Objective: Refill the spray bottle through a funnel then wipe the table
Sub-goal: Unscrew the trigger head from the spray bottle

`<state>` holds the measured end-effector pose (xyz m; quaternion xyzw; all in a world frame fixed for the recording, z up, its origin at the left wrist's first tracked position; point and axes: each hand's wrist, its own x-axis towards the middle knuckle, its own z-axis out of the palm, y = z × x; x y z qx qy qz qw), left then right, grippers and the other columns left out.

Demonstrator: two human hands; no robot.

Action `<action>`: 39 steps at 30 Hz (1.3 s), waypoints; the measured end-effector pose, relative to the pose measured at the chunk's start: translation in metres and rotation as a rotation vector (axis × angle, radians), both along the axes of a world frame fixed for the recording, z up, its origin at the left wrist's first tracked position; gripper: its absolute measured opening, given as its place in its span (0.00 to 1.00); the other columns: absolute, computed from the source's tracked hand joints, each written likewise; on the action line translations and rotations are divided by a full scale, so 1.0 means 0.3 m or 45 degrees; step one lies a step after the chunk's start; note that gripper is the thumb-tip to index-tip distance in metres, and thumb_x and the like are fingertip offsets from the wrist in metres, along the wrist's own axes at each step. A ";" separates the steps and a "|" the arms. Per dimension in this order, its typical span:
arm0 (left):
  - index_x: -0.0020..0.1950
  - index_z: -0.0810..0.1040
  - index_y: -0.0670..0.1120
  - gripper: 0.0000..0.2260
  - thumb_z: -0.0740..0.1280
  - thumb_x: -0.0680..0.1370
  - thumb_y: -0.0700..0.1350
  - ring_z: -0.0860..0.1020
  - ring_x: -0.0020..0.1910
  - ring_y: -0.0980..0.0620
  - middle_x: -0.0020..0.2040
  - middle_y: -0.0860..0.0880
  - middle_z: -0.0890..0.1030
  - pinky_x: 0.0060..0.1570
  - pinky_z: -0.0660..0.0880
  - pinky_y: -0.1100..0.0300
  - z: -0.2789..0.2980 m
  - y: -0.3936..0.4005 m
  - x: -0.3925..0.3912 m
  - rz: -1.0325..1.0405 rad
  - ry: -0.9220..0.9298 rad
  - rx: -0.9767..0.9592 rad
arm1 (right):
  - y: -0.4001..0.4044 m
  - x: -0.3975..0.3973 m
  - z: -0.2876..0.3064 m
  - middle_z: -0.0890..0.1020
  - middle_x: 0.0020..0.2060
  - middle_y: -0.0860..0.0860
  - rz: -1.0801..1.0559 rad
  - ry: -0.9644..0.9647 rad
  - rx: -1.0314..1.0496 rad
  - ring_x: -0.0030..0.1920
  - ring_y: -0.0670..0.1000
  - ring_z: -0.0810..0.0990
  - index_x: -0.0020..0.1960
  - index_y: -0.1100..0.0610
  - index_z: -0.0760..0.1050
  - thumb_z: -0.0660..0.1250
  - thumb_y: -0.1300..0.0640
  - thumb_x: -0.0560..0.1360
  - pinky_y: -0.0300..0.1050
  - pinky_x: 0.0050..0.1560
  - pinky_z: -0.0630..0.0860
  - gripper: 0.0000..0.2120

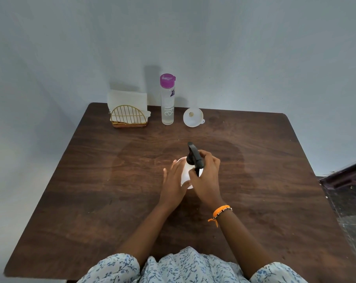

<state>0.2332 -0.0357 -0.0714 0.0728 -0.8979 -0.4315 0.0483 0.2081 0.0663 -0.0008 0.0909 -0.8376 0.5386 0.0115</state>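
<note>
Head view — both hands (191, 178) on spray bottle (186, 172)

Spray bottle (185, 172) body mostly hidden behind both hands. Left hand (174, 181) fingers' far side unseen. Surface (91, 190) near edge cut by frame bottom. Water bottle (167, 99) label print too small to read.

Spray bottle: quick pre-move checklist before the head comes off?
1. Left hand steadies the spray bottle: ok.
2. Right hand grip on the black spray head: ok.
3. Head already loosened: cannot tell.
4. Funnel within reach, on the table: ok.
5. Water bottle opened for pouring: not ok, purple cap on.
6. Napkins in holder for wiping: ok.
</note>
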 end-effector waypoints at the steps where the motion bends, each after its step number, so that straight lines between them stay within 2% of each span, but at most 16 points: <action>1: 0.75 0.54 0.51 0.29 0.60 0.77 0.55 0.46 0.73 0.61 0.76 0.55 0.57 0.72 0.38 0.48 -0.001 0.000 -0.002 -0.010 -0.011 -0.006 | 0.005 -0.006 0.006 0.68 0.52 0.42 -0.011 -0.017 -0.040 0.60 0.47 0.65 0.56 0.54 0.72 0.61 0.74 0.67 0.28 0.55 0.67 0.22; 2: 0.75 0.53 0.51 0.29 0.61 0.77 0.54 0.46 0.73 0.60 0.76 0.55 0.56 0.72 0.37 0.49 -0.001 0.000 -0.003 -0.017 -0.021 -0.006 | 0.010 -0.016 0.010 0.68 0.51 0.42 -0.023 -0.026 -0.067 0.59 0.48 0.65 0.55 0.55 0.73 0.58 0.76 0.67 0.24 0.52 0.66 0.23; 4: 0.75 0.52 0.51 0.30 0.62 0.77 0.54 0.45 0.72 0.61 0.75 0.55 0.56 0.71 0.36 0.52 0.000 0.000 -0.004 -0.020 -0.041 -0.011 | 0.020 -0.039 0.004 0.68 0.48 0.38 -0.027 -0.008 -0.077 0.58 0.49 0.65 0.54 0.56 0.74 0.54 0.79 0.66 0.24 0.50 0.66 0.26; 6: 0.75 0.53 0.51 0.29 0.62 0.77 0.52 0.45 0.72 0.62 0.76 0.54 0.56 0.72 0.36 0.50 0.002 -0.001 -0.004 -0.018 -0.040 -0.012 | 0.030 -0.060 -0.017 0.70 0.47 0.39 0.007 0.006 -0.098 0.58 0.54 0.68 0.51 0.54 0.72 0.56 0.79 0.65 0.33 0.54 0.71 0.25; 8: 0.75 0.53 0.50 0.29 0.63 0.77 0.51 0.47 0.74 0.59 0.76 0.54 0.57 0.72 0.38 0.49 0.003 -0.001 -0.003 -0.017 -0.025 -0.005 | 0.037 -0.067 -0.045 0.72 0.48 0.41 0.062 -0.019 -0.121 0.59 0.59 0.72 0.52 0.51 0.72 0.63 0.73 0.66 0.44 0.56 0.74 0.21; 9: 0.75 0.54 0.50 0.29 0.63 0.77 0.51 0.47 0.75 0.58 0.76 0.54 0.57 0.72 0.38 0.49 0.005 -0.002 -0.003 -0.017 -0.020 0.002 | 0.037 -0.065 -0.053 0.73 0.49 0.41 0.079 -0.054 -0.144 0.59 0.58 0.72 0.53 0.50 0.72 0.68 0.69 0.66 0.45 0.58 0.74 0.20; 12: 0.74 0.56 0.50 0.29 0.64 0.77 0.52 0.48 0.73 0.60 0.75 0.55 0.58 0.72 0.38 0.50 0.009 -0.005 -0.001 -0.011 0.007 0.041 | 0.017 -0.065 -0.049 0.77 0.51 0.49 0.019 -0.162 -0.259 0.56 0.53 0.75 0.50 0.44 0.73 0.76 0.57 0.64 0.44 0.55 0.76 0.20; 16: 0.74 0.56 0.51 0.30 0.64 0.76 0.54 0.49 0.75 0.57 0.75 0.56 0.58 0.72 0.38 0.51 0.006 -0.011 -0.003 -0.016 -0.016 0.043 | 0.010 -0.081 -0.034 0.83 0.42 0.51 -0.052 -0.186 -0.269 0.46 0.49 0.81 0.47 0.54 0.78 0.77 0.59 0.64 0.43 0.47 0.79 0.14; 22: 0.75 0.54 0.49 0.29 0.63 0.77 0.52 0.50 0.76 0.54 0.76 0.54 0.57 0.72 0.38 0.52 0.027 -0.008 0.001 -0.018 -0.041 0.009 | 0.076 -0.113 -0.050 0.83 0.51 0.52 0.244 -0.348 -0.254 0.53 0.47 0.80 0.58 0.59 0.76 0.72 0.61 0.70 0.35 0.49 0.74 0.17; 24: 0.74 0.55 0.50 0.29 0.63 0.77 0.52 0.50 0.76 0.54 0.75 0.54 0.58 0.72 0.38 0.51 0.025 -0.006 0.001 -0.016 -0.035 0.010 | 0.064 -0.106 -0.044 0.82 0.50 0.49 0.202 -0.334 -0.273 0.52 0.42 0.80 0.58 0.58 0.75 0.74 0.61 0.68 0.33 0.49 0.75 0.19; 26: 0.74 0.56 0.51 0.29 0.64 0.77 0.53 0.50 0.76 0.55 0.75 0.55 0.58 0.72 0.38 0.50 0.021 -0.007 -0.002 -0.014 -0.029 0.019 | 0.036 -0.094 -0.044 0.81 0.48 0.49 0.113 -0.278 -0.288 0.50 0.43 0.80 0.56 0.58 0.74 0.76 0.61 0.65 0.34 0.48 0.77 0.21; 30: 0.74 0.55 0.51 0.29 0.62 0.77 0.54 0.50 0.76 0.55 0.76 0.54 0.57 0.72 0.38 0.50 0.023 -0.014 -0.002 -0.044 -0.037 -0.019 | 0.011 -0.078 -0.042 0.82 0.46 0.50 -0.002 -0.248 -0.303 0.50 0.46 0.80 0.52 0.58 0.77 0.75 0.61 0.67 0.38 0.49 0.76 0.15; 35: 0.75 0.54 0.48 0.30 0.62 0.77 0.54 0.50 0.76 0.54 0.76 0.53 0.57 0.73 0.38 0.50 0.034 -0.011 0.000 -0.047 -0.048 -0.029 | 0.051 -0.079 -0.012 0.80 0.46 0.47 0.175 -0.271 -0.226 0.48 0.42 0.78 0.52 0.53 0.76 0.71 0.62 0.71 0.29 0.43 0.73 0.10; 37: 0.75 0.55 0.49 0.30 0.62 0.77 0.54 0.50 0.76 0.54 0.76 0.53 0.57 0.73 0.39 0.50 0.030 -0.010 0.001 -0.043 -0.044 -0.030 | 0.051 -0.080 -0.005 0.78 0.48 0.46 0.193 -0.253 -0.197 0.49 0.41 0.76 0.51 0.48 0.74 0.72 0.61 0.71 0.30 0.46 0.71 0.13; 39: 0.74 0.56 0.49 0.29 0.62 0.77 0.55 0.51 0.76 0.54 0.75 0.53 0.58 0.73 0.39 0.50 0.027 -0.012 -0.001 -0.038 -0.044 -0.043 | 0.040 -0.084 0.000 0.78 0.49 0.46 0.168 -0.201 -0.194 0.53 0.44 0.76 0.50 0.46 0.72 0.75 0.59 0.67 0.34 0.51 0.73 0.17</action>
